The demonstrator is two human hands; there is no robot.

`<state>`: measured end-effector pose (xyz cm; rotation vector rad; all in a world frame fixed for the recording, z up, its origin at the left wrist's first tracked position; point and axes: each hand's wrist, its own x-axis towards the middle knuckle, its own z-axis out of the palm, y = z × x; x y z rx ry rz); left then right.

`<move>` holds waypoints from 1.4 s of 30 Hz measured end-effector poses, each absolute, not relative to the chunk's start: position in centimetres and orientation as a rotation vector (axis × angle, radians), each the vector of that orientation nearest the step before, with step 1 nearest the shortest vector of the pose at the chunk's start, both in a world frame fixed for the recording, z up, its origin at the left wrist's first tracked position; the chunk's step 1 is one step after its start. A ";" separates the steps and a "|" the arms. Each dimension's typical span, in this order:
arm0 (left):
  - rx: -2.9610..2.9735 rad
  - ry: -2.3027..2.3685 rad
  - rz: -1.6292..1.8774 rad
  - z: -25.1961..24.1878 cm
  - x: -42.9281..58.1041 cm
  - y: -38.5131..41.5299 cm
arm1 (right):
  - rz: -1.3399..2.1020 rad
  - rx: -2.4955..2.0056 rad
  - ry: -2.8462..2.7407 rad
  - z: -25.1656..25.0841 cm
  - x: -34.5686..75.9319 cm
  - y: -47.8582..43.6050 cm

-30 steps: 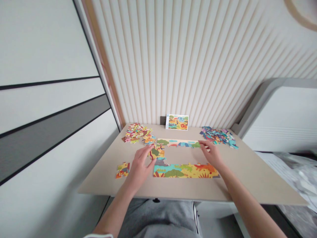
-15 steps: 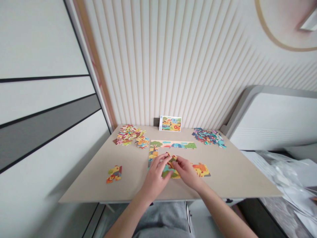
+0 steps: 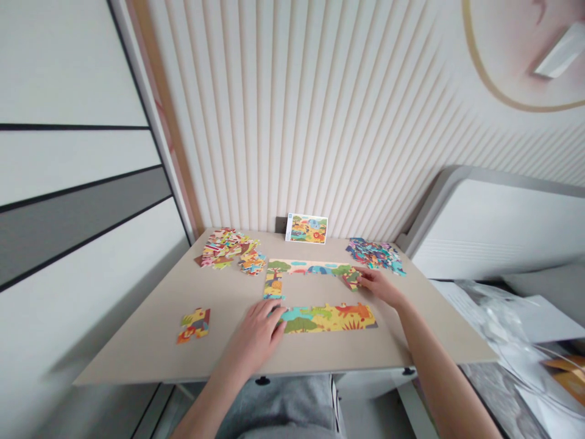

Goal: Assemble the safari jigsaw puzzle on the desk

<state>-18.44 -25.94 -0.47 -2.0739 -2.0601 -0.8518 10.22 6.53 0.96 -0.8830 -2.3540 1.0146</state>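
A partly joined puzzle frame lies mid-table, its top strip, left side and bottom strip showing animals and trees. My left hand rests with fingers apart over the bottom strip's left end, covering that corner. At the top right end, my right hand has its fingers closed on a green and brown puzzle section, which touches or overlaps the top strip. Behind the frame stands a picture card showing the animal scene. A small joined lion section lies apart at the left.
Two piles of loose pieces, one red and yellow and one orange, lie at the back left. A blue-purple pile is at the back right. The table meets a ribbed wall.
My hands have parted. The right one has moved up and right with the green and brown section to the top strip's end; the left has moved down-left onto the bottom strip's end.
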 end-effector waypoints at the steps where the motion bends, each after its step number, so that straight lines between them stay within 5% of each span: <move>1: -2.069 -2.064 -0.847 -0.5 -18.4 -26.0 | 1.012 -0.872 -2.356 0.7 10.4 6.8; 14: -2.051 -2.056 -0.840 -0.6 -18.5 -26.0 | 1.103 -0.912 -2.011 -2.7 10.9 7.0; 24: -2.058 -2.061 -0.819 -0.8 -18.5 -26.0 | 0.917 -0.917 -1.974 -1.1 10.6 6.0; 42: -2.059 -2.074 -0.800 -0.7 -18.4 -26.0 | 1.240 -1.075 -2.085 0.8 11.0 3.5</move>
